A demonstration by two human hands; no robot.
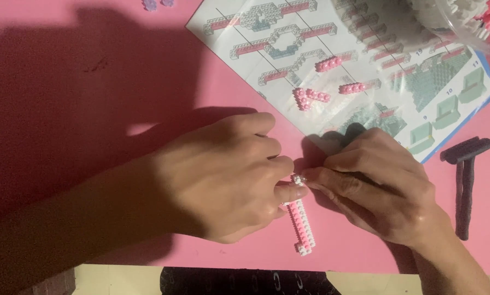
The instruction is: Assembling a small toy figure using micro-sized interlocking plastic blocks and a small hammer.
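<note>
- The left hand point(226, 177) lies knuckles up on the pink table point(64, 164), its fingers curled and its thumb tip pressed against the upper end of a pink and white brick strip point(300, 225).
- The right hand point(379, 183) comes in from the other side, fingers bent, fingertips point(310, 176) pinching the same upper end; the two hands meet there, touching or very nearly so.
- A tiny white piece point(297, 178) shows between the thumb and the fingertips at the top of the strip; which hand grips it I cannot tell.
- The strip lies flat on the table between the hands and runs toward the near edge, ending in a short white foot turned sideways.
- Just beyond the hands lies an instruction sheet point(256, 54) printed with building steps, its near corner touching the right hand's knuckles.
- On the sheet rest three small pink brick assemblies: one point(329, 64) near the middle, one point(310, 98) closer to the hands, one point(352, 87) off to the right.
- A clear plastic tub point(463, 27) with white and pink pieces sits over the sheet's far right corner.
- To the right of the right hand, well apart from it, a dark T-shaped tool point(464, 186) lies on the table.
- Small pale pieces point(150, 4) sit at the far edge.
</note>
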